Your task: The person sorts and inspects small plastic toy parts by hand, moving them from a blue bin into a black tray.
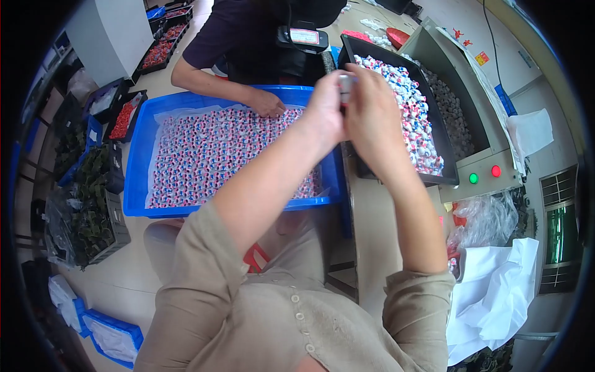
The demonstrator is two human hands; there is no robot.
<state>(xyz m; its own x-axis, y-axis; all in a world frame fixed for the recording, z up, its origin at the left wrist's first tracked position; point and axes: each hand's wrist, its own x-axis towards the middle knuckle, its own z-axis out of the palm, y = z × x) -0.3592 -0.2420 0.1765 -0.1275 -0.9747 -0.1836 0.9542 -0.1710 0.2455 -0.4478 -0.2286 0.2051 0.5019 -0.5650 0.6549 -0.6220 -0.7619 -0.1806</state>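
Observation:
My left hand and my right hand are raised close together, above the gap between a blue tray and a black bin. Both are closed around a small pale grey-white piece, mostly hidden by my fingers. Dense rows of small white, red and blue pieces cover the tray's lined bottom. Loose pieces of similar colours are heaped in the bin beside my right hand.
Across the tray, a co-worker's hand reaches to its far edge. At the right stands a beige machine with green and red buttons, holding grey pieces. White sheets hang below it. Crates line the left.

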